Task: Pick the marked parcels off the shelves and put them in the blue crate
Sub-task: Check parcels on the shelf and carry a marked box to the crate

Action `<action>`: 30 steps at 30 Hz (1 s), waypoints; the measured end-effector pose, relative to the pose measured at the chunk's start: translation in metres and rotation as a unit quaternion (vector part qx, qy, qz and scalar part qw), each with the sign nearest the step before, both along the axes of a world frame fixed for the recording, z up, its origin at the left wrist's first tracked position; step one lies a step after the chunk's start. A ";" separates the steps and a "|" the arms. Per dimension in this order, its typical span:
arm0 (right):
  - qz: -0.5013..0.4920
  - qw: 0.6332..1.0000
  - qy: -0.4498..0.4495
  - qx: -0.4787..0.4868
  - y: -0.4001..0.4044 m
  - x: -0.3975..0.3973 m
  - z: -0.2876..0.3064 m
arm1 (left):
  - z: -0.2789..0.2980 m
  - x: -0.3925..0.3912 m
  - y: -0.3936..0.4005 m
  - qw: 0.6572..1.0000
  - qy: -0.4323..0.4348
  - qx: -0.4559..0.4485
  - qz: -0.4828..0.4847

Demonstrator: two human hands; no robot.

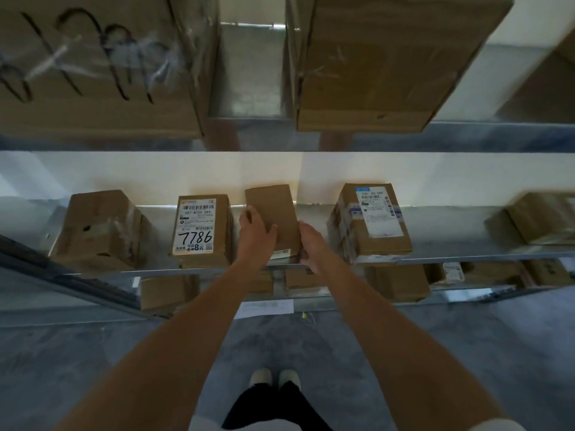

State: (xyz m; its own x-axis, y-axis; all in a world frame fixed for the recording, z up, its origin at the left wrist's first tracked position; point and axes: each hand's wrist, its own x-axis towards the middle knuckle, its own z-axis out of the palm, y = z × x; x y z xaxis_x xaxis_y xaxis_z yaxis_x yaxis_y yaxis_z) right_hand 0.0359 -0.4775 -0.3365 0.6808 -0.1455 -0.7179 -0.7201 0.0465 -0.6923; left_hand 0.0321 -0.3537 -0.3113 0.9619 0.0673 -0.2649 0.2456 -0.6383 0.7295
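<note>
A small plain brown parcel [273, 209] stands on the middle metal shelf [466, 255], tilted slightly. My left hand [256, 233] grips its left side and my right hand [311, 242] grips its lower right edge. To its left stands a parcel with a white label marked 7786 [202, 230]. To its right lies a taped parcel with a white and blue label [371, 222]. No blue crate is in view.
A dented brown box [98, 230] sits at the shelf's left, another box [541, 217] at the far right. Large cartons [93, 66] [385, 60] fill the upper shelf. More parcels [398, 283] lie on the lower shelf. Grey floor and my shoes [275, 377] are below.
</note>
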 end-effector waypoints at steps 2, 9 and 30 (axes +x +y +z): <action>-0.015 1.000 0.016 0.020 0.002 -0.005 0.017 | 0.000 0.001 0.001 1.000 0.002 0.001 -0.006; -0.065 0.993 -0.017 0.098 -0.012 -0.013 0.023 | 0.002 0.006 0.007 0.994 0.019 -0.099 0.048; -0.102 0.957 -0.014 0.273 -0.015 -0.028 0.025 | 0.020 0.004 0.014 0.763 0.273 -0.567 0.151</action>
